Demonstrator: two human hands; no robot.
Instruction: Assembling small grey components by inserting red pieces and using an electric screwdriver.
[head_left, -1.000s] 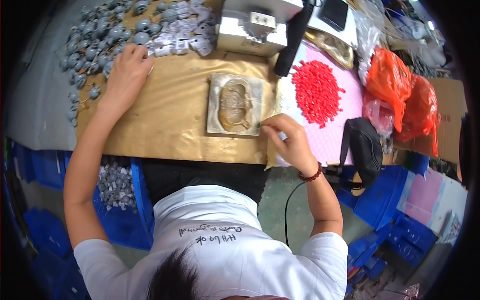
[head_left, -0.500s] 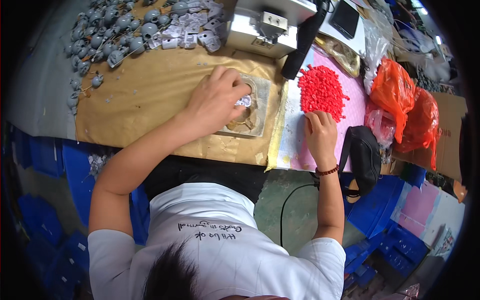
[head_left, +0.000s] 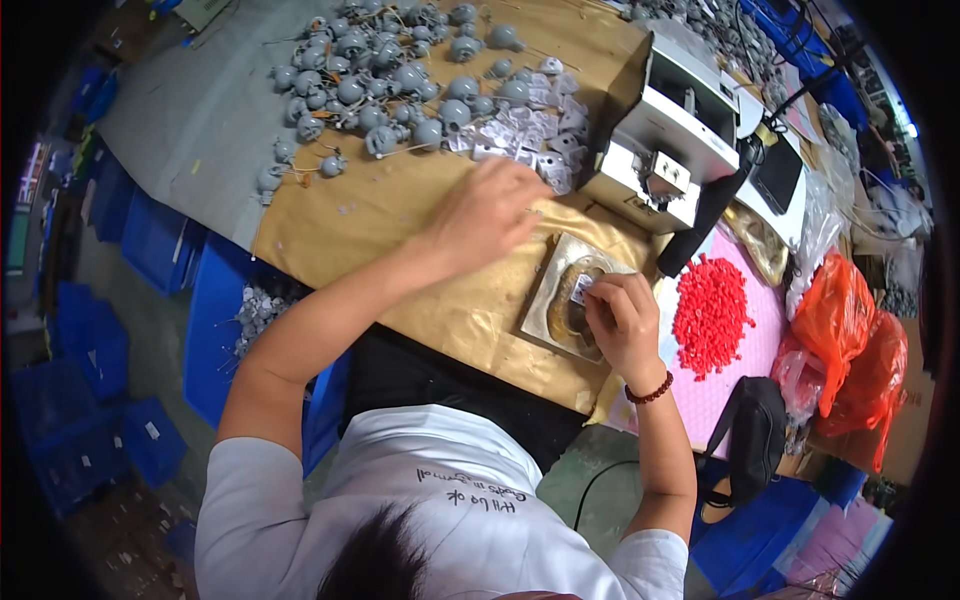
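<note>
— What carries it all?

— A worktop [head_left: 200,130], grey at the far left corner, with a brown paper sheet [head_left: 430,300] over the middle and a pink mat [head_left: 740,370] at the right edge. A white machine [head_left: 670,140] stands at the far edge, just right of centre.

— And the stock?

— A big spread of grey round parts [head_left: 380,70] lies along the far edge, with pale smaller pieces [head_left: 530,130] beside the machine. A heap of red pellets [head_left: 712,315] sits on the mat, and orange bags [head_left: 850,340] lie past the right edge.

— Where is the work itself?

— On a metal fixture plate [head_left: 555,300] near the front edge, beside the mat. The right hand [head_left: 625,325] is curled over it, fingertips pinched on a small pale piece [head_left: 583,292] pressed into the recess.

— The left hand [head_left: 490,215]?

— Stretched toward the pale pieces, fingers bent downward; I cannot tell whether it grips anything.

— How far along?

— I'd judge mid-cycle: one piece being seated, and most of the stock appears unprocessed.
</note>
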